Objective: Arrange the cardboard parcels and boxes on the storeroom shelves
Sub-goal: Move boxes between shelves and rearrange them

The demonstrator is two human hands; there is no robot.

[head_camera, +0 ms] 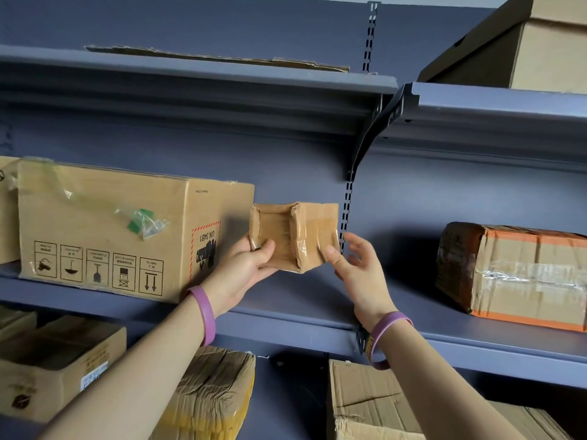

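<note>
Two hands hold a small tape-wrapped cardboard parcel (295,230) in the air in front of the middle shelf (301,300), clear of its surface. The parcel is wider than it is tall, so its long axis runs roughly left to right. One vertical edge is turned toward the camera, which leaves two brown faces showing on either side of that ridge.

The left hand (244,268) grips the lower left corner, with the thumb (265,249) curled across the front face and the fingers tucked behind. The right hand (359,271) is mostly open. Its thumb (332,254) touches the lower right face, while its fingers (359,246) are spread and relaxed beside the parcel, not wrapped round it. Each wrist wears a purple band (205,315).

Just left of the parcel, on the same shelf, stands a large printed carton (104,230) whose handling symbols and "UN 3481" label are upside down. Well to the right lies an orange-taped box (514,274), tilted a little. A slotted upright (347,204) runs up the back wall behind the parcel.

On the upper shelf (222,81) lies a flattened cardboard sheet (216,58), and a lidded box (540,49) sits at the far right. Below are an open carton (60,366), a yellow-taped bundle (216,395) and a creased carton (374,404).
</note>
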